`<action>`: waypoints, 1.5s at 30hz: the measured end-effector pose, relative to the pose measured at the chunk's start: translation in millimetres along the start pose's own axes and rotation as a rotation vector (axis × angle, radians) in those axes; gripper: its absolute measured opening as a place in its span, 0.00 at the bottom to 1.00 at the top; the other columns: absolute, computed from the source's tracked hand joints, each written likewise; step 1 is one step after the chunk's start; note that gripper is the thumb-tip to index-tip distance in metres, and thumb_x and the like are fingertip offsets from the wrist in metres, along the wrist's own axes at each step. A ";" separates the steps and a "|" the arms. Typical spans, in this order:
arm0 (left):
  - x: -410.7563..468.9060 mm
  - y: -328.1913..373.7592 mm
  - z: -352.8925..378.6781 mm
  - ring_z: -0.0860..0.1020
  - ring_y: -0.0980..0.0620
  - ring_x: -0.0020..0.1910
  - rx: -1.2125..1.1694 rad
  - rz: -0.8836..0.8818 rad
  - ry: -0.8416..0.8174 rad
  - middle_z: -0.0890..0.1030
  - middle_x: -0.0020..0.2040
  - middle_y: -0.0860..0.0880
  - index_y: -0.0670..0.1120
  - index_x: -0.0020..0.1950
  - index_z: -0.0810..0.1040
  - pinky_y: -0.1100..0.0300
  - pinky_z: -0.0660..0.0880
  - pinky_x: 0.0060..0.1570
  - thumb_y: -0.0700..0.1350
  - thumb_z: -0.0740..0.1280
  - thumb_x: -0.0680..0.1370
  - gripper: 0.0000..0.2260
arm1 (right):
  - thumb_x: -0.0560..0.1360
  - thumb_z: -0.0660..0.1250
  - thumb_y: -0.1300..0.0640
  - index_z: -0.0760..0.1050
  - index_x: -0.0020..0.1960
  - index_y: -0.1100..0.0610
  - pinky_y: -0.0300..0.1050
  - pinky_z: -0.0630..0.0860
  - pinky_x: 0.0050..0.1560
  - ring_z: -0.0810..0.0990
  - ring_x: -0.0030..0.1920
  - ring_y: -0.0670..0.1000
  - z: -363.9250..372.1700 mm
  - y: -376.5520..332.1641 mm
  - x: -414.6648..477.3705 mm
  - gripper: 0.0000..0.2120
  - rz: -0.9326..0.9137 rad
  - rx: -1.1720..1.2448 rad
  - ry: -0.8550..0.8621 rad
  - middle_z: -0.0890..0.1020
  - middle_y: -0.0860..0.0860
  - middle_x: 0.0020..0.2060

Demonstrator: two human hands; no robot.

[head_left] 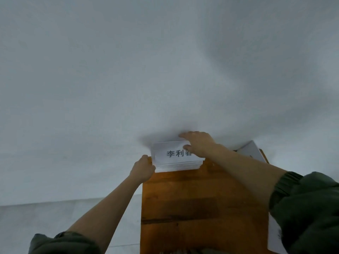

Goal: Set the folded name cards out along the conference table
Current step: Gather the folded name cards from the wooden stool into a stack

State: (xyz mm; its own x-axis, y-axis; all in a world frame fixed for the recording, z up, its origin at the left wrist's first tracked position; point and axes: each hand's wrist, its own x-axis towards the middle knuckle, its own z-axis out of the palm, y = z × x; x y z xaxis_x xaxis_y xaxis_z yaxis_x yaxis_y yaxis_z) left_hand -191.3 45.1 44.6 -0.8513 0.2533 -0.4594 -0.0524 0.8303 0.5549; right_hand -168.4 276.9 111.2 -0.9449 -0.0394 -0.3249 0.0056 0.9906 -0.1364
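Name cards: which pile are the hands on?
The stack with printed characters on top: left hand grips its left end, right hand pinches the top card. No hand is on the pile farther right.

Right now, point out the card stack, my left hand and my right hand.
card stack (172, 154), head view: printed face of the top card.
left hand (144, 168), head view: back of the hand.
right hand (200, 143), head view: back of the hand.

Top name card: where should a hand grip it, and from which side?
Pinch the top name card at its right end, from the right: that end juts slightly past the stack, and the left hand grips the stack's left edge.
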 end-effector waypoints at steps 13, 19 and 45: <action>-47.2 60.7 95.5 0.78 0.52 0.50 0.209 0.203 -0.220 0.79 0.51 0.51 0.49 0.56 0.76 0.54 0.77 0.55 0.50 0.64 0.78 0.09 | 0.80 0.60 0.49 0.74 0.67 0.49 0.49 0.75 0.55 0.79 0.57 0.52 16.8 150.0 -140.5 0.16 0.395 0.107 0.290 0.81 0.48 0.59; -82.7 121.4 165.4 0.75 0.50 0.58 0.290 0.265 -0.322 0.76 0.62 0.49 0.49 0.65 0.73 0.55 0.74 0.59 0.53 0.63 0.79 0.16 | 0.80 0.61 0.48 0.78 0.62 0.50 0.48 0.77 0.54 0.80 0.53 0.50 58.7 215.5 -212.2 0.14 0.495 0.157 0.281 0.83 0.47 0.54; -179.3 197.7 359.8 0.80 0.51 0.53 0.285 0.182 -0.205 0.80 0.58 0.47 0.45 0.62 0.73 0.58 0.79 0.50 0.51 0.63 0.80 0.15 | 0.80 0.59 0.45 0.76 0.64 0.52 0.49 0.76 0.54 0.80 0.54 0.53 137.7 321.2 -222.0 0.17 0.290 0.429 0.030 0.82 0.50 0.55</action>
State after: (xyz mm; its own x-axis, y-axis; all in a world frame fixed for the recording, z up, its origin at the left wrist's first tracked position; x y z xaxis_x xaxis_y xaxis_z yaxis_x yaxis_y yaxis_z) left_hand 138.8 342.5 -12.9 -0.7100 0.4792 -0.5160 0.2617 0.8599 0.4384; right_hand 88.3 585.9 10.7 -0.8935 0.2388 -0.3802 0.3964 0.8173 -0.4182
